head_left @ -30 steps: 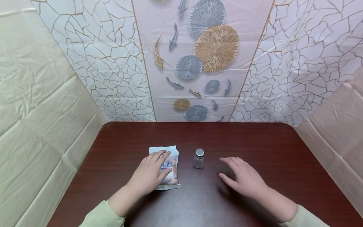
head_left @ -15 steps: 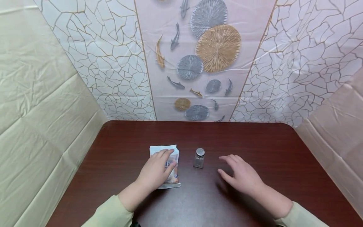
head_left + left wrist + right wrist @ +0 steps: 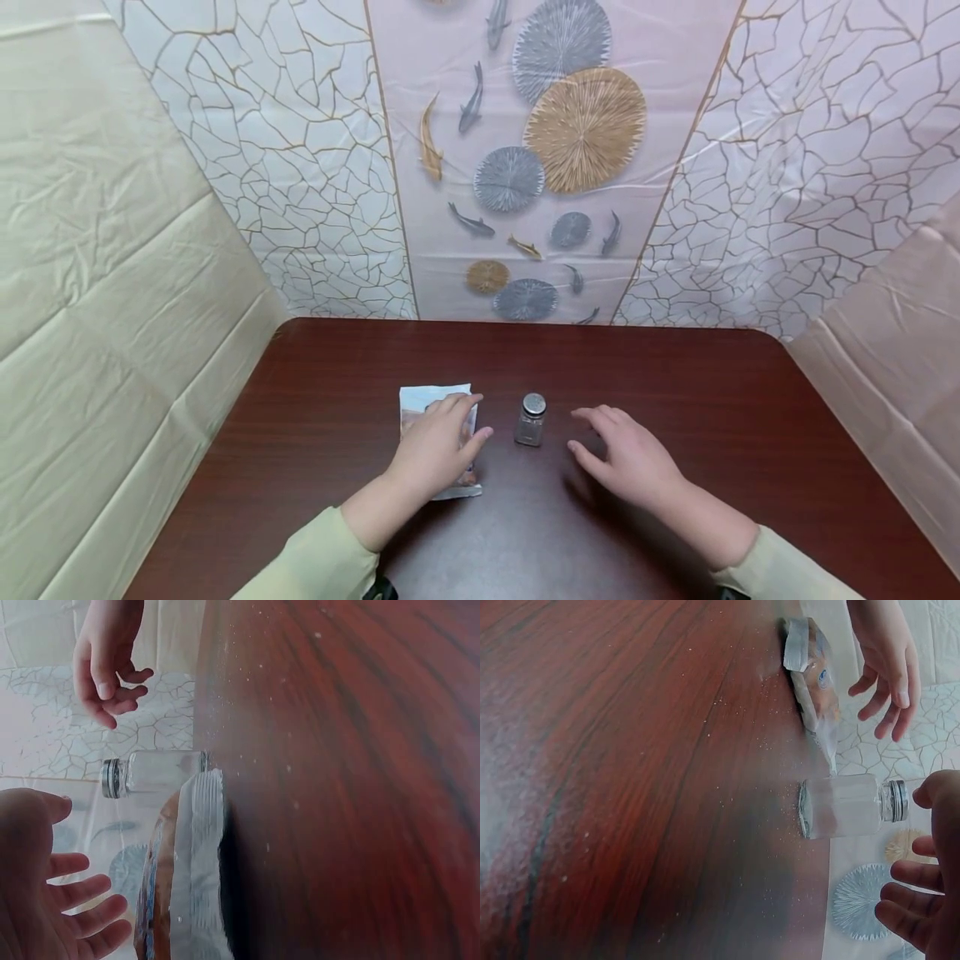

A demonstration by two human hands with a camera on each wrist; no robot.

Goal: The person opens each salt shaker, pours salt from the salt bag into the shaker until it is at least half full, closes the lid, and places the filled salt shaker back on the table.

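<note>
A salt packet (image 3: 431, 395), pale at the top with printing on its front, lies flat on the table left of centre. My left hand (image 3: 433, 443) is over it with fingers loosely extended, covering much of its print. In the left wrist view this hand (image 3: 45, 892) hovers above the packet (image 3: 199, 877). To the packet's right stands a small clear glass jar (image 3: 529, 425) with a silver lid, upright. My right hand (image 3: 636, 457) is held just right of the jar, thumb and fingers apart, holding nothing. The right wrist view shows the jar (image 3: 847, 806) beside those fingertips.
The dark red-brown wooden table (image 3: 337, 350) carries scattered white specks, seen in the wrist views. A patterned cloth (image 3: 510, 250) hangs behind its far edge. Beige cloth walls (image 3: 112, 250) close in both sides.
My left hand has moved right across the packet, toward the jar. My right hand has shifted slightly left. The packet and jar stay in place while the head view shifts a little.
</note>
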